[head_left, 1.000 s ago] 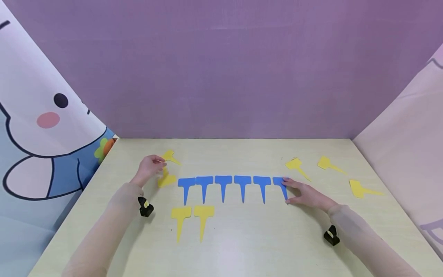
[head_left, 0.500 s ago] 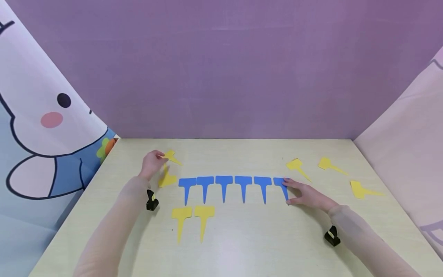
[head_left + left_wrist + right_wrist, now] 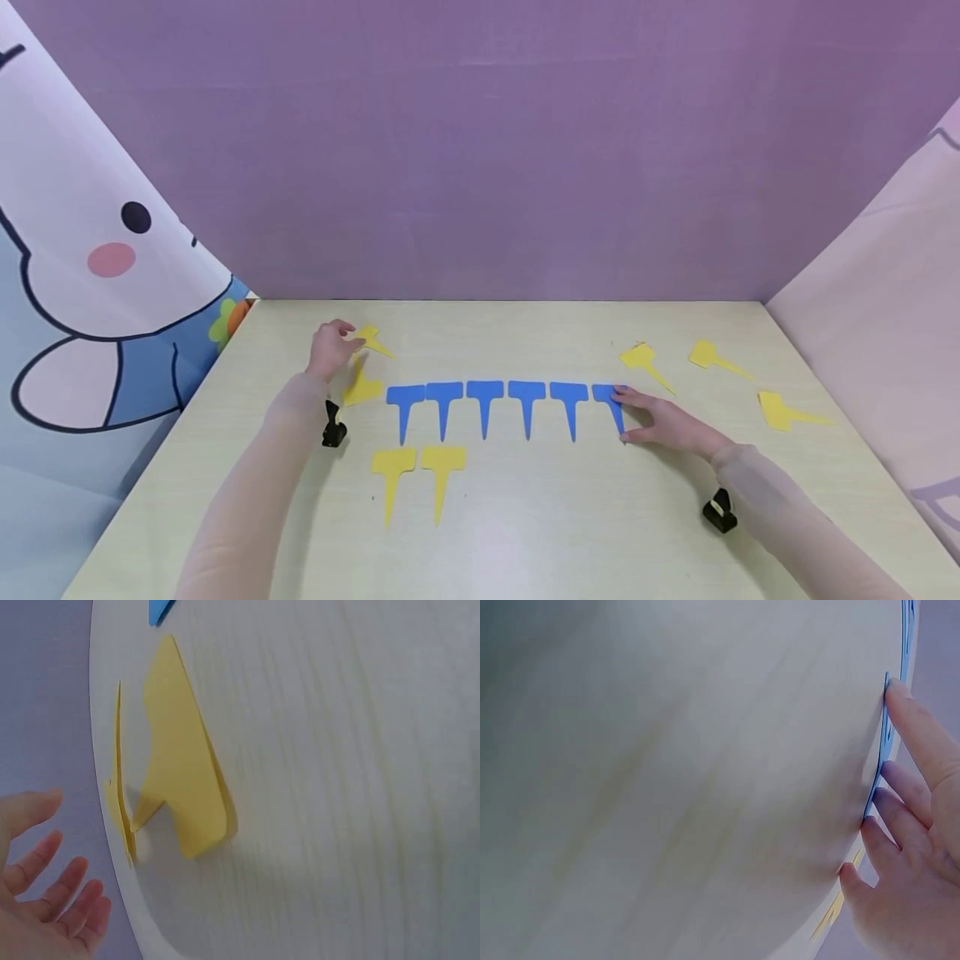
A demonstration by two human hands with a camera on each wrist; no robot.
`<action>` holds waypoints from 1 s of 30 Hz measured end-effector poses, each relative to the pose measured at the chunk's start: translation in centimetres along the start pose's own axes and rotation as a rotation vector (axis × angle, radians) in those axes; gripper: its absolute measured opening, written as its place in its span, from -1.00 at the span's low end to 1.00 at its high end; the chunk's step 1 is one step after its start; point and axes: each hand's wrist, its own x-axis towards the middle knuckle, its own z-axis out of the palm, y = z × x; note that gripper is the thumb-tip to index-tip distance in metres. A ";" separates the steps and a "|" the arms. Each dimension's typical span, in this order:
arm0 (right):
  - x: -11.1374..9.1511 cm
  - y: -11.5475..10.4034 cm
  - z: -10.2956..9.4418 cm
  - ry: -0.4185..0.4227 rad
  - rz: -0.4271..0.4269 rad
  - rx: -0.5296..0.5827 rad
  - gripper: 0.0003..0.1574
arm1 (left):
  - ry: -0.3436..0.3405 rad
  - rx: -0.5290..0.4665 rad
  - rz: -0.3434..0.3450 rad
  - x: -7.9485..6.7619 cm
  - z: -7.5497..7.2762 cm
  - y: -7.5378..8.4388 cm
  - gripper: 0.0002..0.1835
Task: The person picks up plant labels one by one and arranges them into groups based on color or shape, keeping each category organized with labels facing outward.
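Note:
In the head view, several blue T-shaped plant labels (image 3: pixel 485 390) lie in a row across the table. My right hand (image 3: pixel 667 423) rests at the row's right-end blue label (image 3: pixel 602 393), a fingertip on its head and the thumb by its pointed tip. My left hand (image 3: pixel 330 348) is over the far left of the table, fingers apart and holding nothing. Beside its fingertips lies a slanted yellow plant label (image 3: pixel 372 337). Another yellow label (image 3: pixel 184 757) lies nearer, partly lifted from the table in the left wrist view.
Two yellow labels (image 3: pixel 443 458) lie side by side below the blue row's left end. Loose yellow labels (image 3: pixel 640 356) are scattered at the right. A purple backdrop (image 3: pixel 480 167) closes the table's far edge, and printed cloth (image 3: pixel 60 350) hangs at the left.
My left hand has moved slightly away and to the right, toward the far-left yellow label, and its fingers have spread. My right hand has stayed at the blue label.

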 end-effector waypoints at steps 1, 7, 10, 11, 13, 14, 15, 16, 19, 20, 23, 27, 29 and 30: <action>0.0 0.0 0.0 0.001 -0.001 0.001 -0.08 | -0.007 -0.002 -0.004 0.1 0.0 0.0 -0.57; -0.1 -0.1 0.0 -0.003 0.009 0.007 -0.08 | -0.056 -0.010 -0.021 0.4 0.0 -0.3 -0.52; -0.2 -0.1 0.0 -0.006 0.013 0.009 -0.08 | -0.078 -0.025 -0.041 0.6 0.1 -0.3 -0.49; -0.2 -0.1 -0.1 -0.007 0.013 0.010 -0.08 | -0.084 -0.032 -0.050 0.7 0.1 -0.3 -0.48; -0.2 -0.1 -0.1 -0.007 0.012 0.009 -0.08 | -0.094 -0.044 -0.062 0.8 0.2 -0.3 -0.47; -0.2 -0.1 -0.1 -0.007 0.011 0.009 -0.08 | -0.100 -0.047 -0.068 0.9 0.3 -0.3 -0.46; -0.3 -0.1 -0.1 -0.006 0.010 0.009 -0.09 | -0.102 -0.044 -0.070 0.9 0.3 -0.3 -0.45; -0.3 -0.1 -0.1 -0.005 0.008 0.010 -0.09 | -0.104 -0.036 -0.068 1.0 0.3 -0.3 -0.45; -0.3 -0.1 0.0 -0.003 0.005 0.014 -0.09 | -0.101 0.007 -0.051 1.1 0.4 -0.3 -0.44; -0.3 -0.1 0.0 -0.003 0.004 0.015 -0.08 | -0.099 0.022 -0.047 1.1 0.4 -0.3 -0.45; -0.3 0.0 0.0 -0.001 0.006 0.019 -0.08 | -0.094 0.056 -0.041 1.1 0.6 -0.2 -0.45; -0.3 0.1 0.1 -0.001 0.003 0.017 -0.08 | -0.098 0.091 -0.047 1.2 0.8 -0.1 -0.45; -0.2 0.1 0.1 -0.001 -0.001 0.013 -0.09 | -0.105 0.109 -0.042 1.3 0.9 -0.1 -0.44; -0.2 0.1 0.1 -0.002 -0.002 0.013 -0.09 | -0.107 0.117 -0.039 1.3 0.9 -0.1 -0.44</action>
